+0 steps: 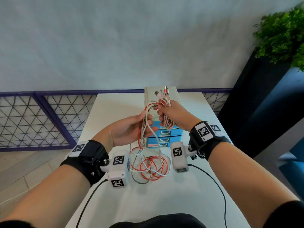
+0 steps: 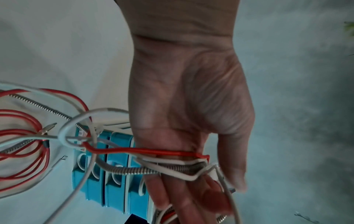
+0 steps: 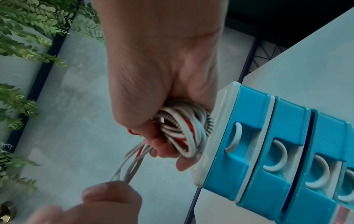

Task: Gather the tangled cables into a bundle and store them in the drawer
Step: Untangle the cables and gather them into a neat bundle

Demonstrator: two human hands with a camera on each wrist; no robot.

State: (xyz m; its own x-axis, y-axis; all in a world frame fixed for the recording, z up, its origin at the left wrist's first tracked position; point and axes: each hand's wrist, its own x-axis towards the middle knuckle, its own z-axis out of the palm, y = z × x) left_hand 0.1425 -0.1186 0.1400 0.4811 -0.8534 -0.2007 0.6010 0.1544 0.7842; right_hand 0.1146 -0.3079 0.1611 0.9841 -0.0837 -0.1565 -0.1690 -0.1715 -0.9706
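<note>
Red, white and braided cables hang between my two hands above a white table (image 1: 115,112). My right hand (image 1: 171,114) grips a coiled bundle (image 1: 166,102) with plug ends sticking up; in the right wrist view the coils (image 3: 184,128) fill its fist (image 3: 162,75). My left hand (image 1: 144,119), palm up, pinches several strands (image 2: 153,169) that lie across its fingers. The rest of the tangle (image 1: 149,168) lies loose on the table between my wrists. Just behind my hands stands a small drawer unit (image 1: 172,134) with blue fronts (image 3: 268,151), all pushed in.
A leafy plant (image 1: 283,35) in a dark planter (image 1: 263,96) stands to the right of the table. A purple mesh railing (image 1: 32,120) runs behind and to the left. Black cords (image 1: 213,178) from my wrist cameras trail over the table's near part.
</note>
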